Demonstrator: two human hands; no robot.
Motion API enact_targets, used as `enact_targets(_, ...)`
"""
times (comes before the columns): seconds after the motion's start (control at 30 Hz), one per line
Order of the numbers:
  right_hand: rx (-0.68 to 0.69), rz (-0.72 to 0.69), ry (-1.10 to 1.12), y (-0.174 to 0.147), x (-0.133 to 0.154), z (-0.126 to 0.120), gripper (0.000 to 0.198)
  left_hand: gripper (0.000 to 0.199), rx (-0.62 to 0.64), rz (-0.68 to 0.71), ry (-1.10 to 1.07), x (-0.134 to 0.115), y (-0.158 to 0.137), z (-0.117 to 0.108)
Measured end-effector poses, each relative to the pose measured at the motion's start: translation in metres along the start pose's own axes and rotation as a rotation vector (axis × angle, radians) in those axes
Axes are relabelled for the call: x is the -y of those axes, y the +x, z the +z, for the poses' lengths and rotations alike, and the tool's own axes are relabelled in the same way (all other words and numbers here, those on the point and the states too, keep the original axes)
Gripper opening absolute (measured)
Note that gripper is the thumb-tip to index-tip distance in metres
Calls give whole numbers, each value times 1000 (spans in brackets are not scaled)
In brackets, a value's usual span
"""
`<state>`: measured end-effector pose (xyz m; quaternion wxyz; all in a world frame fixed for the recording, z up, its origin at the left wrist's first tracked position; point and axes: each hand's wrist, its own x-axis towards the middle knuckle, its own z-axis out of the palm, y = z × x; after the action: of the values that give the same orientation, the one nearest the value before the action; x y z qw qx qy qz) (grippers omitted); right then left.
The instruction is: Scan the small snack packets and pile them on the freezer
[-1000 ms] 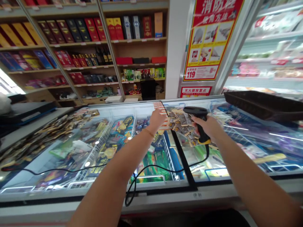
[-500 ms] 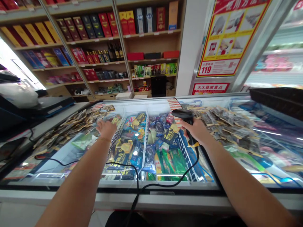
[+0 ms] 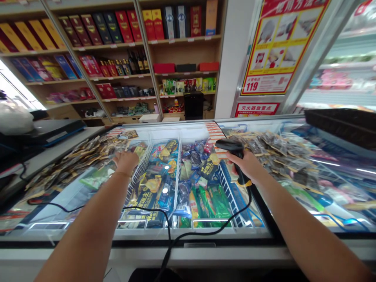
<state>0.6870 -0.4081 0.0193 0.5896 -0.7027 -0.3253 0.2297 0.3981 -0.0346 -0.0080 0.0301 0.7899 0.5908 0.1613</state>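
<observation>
My right hand (image 3: 248, 166) is wrapped round the handle of a black barcode scanner (image 3: 230, 145), whose head points left above the glass top of a chest freezer (image 3: 164, 135). A black cable (image 3: 202, 234) runs from its handle base across the front of the glass. My left hand (image 3: 127, 161) reaches over the glass on the left, beside a pile of small flat packets (image 3: 96, 154). Its fingers look slightly apart and bent downward; the fingertips are partly hidden, and I see nothing held. Under the glass lie colourful ice cream packs (image 3: 152, 184) in white wire baskets (image 3: 176, 176).
More small packets (image 3: 277, 150) lie on the glass at the right, beside a dark tray (image 3: 340, 125). A black device (image 3: 58, 131) stands on the left counter. Behind are shelves of boxed goods (image 3: 129, 23) and a red-yellow poster (image 3: 282, 47).
The view has shifted slightly, with the background sliding left. My left hand has moved a little left and down near the packets. My right hand still holds the scanner, slightly lower and further right.
</observation>
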Motion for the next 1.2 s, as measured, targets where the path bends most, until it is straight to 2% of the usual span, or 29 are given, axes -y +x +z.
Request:
enact_targets(0.07,8,-6,-9,0,-1,-1,41,47,-36,22,77,-19,-11,3)
enact_targets(0.17,26,-9,-16,0,-2,-2,39,51,-16,172,150,-56,-38,5)
enact_targets(0.27,28,-23,1,0,-1,-3,38,53,76,277,139,-95,-70,0)
enact_targets(0.37,33,-32,10,-3,1,-2,38,44,172,340,108,-126,-95,-12)
enact_targets(0.4,34,-35,15,-4,2,-2,39,41,170,346,77,-134,-100,-17)
enact_targets(0.47,38,-46,29,-6,4,0,41,36,90,312,-19,-146,-105,-24)
enact_targets(0.53,49,-50,40,-8,6,1,41,41,-34,207,-121,-152,-104,-26)
enact_targets(0.57,54,-47,42,-9,6,1,41,51,-65,140,-159,-154,-103,-24)
enact_targets(0.6,59,-42,43,-9,6,2,41,64,-60,72,-184,-155,-102,-20)
enact_targets(0.67,62,-37,46,-9,6,3,40,86,36,-23,-204,-156,-101,-8)
enact_targets(0.73,58,-40,37,-9,5,3,39,91,117,-39,-202,-154,-102,5)
enact_targets(0.83,61,-42,1,-9,4,2,37,79,102,7,-208,-149,-103,17)
enact_targets(0.93,55,-49,-31,-10,3,3,34,53,134,69,-335,-144,-100,20)
enact_targets(1.07,74,-56,-91,-12,4,6,32,25,98,107,-682,-144,-95,20)
enact_targets(1.2,89,-85,-193,-15,7,8,31,27,107,29,-1166,-153,-98,26)
